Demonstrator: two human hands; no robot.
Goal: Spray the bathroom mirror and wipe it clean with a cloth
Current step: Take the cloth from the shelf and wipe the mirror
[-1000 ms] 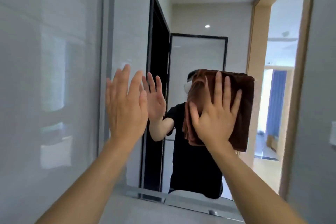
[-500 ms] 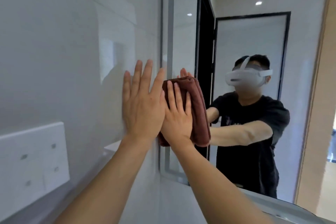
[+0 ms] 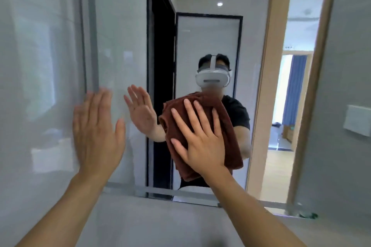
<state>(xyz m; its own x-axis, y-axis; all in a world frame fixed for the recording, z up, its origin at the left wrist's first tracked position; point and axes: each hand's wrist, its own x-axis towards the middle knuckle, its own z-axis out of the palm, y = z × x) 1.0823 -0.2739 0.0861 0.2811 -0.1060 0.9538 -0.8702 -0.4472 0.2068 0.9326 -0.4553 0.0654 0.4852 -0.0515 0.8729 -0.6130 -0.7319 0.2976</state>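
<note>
The bathroom mirror (image 3: 208,42) fills the wall ahead, with a frosted strip along its left and bottom edges. My right hand (image 3: 200,138) lies flat with spread fingers on a folded brown cloth (image 3: 226,132) and presses it against the lower middle of the glass. My left hand (image 3: 96,132) is raised with open, flat fingers at the mirror's left edge, holding nothing; whether it touches the surface I cannot tell. The glass reflects both hands and a person in a black shirt wearing a white headset. No spray bottle is visible.
A glossy grey tiled wall (image 3: 40,66) runs along the left. A white wall plate (image 3: 357,120) sits on the wall at the right. The mirror reflects a black-framed door and a wooden doorway. The wall under the mirror (image 3: 160,220) is plain grey.
My right hand has slid the cloth from the mirror's left edge rightward to its lower middle. My left hand has stayed raised and open near the left edge. The view has swung right.
</note>
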